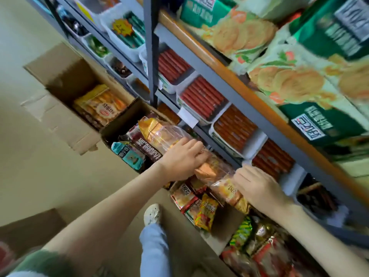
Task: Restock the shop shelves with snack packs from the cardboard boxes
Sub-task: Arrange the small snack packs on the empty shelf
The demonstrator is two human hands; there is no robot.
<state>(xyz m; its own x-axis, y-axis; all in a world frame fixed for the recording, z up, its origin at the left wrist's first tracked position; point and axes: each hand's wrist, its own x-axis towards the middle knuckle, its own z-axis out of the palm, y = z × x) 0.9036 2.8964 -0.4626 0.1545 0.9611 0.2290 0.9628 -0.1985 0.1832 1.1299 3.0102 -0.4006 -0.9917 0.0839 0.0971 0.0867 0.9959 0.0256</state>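
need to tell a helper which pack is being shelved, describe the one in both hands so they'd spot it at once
Start at the grey metal shelving with its white trays of red sausage sticks. Just below, above the open cardboard boxes, both hands hold one long clear-wrapped biscuit pack: left hand, right hand. Unlike its neighbours, it is see-through with orange-gold ends.

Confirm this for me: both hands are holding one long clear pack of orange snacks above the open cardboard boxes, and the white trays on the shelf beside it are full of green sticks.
Not quite. In the head view the white trays beside the clear pack hold red and orange sticks, not green. The rest stands: left hand and right hand both grip that pack above the open cardboard boxes.
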